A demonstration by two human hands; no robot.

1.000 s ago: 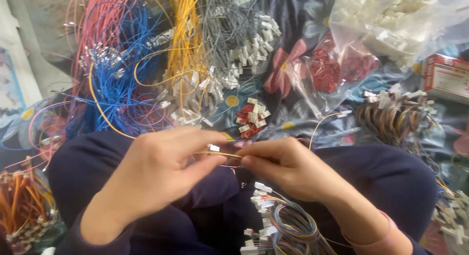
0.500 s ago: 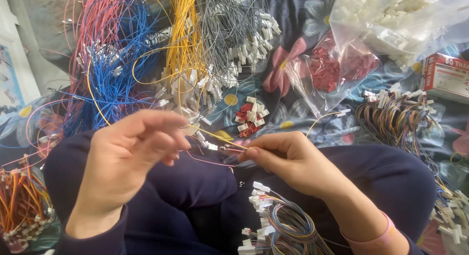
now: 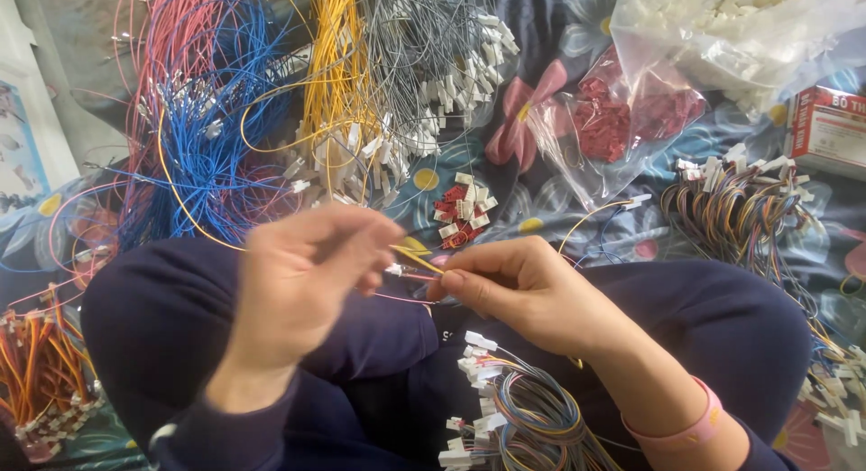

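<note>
Left hand (image 3: 302,272) moved back in, pinching yellow wire (image 3: 413,257), right hand (image 3: 514,286) pinching white connector (image 3: 395,270) between them

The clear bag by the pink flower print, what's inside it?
The clear bag holds small red connector housings, heaped in two clumps. Creased, glaring plastic hides their count and anything underneath.

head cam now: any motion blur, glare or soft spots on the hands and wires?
Head view: left hand smeared by motion blur, fingertips soft; right hand sharper, pinching thin wires at a small white connector. Light is even and diffuse, with no hard shadows. Mild glare on the clear bag of white connectors. Frame edges look slightly soft.
</note>
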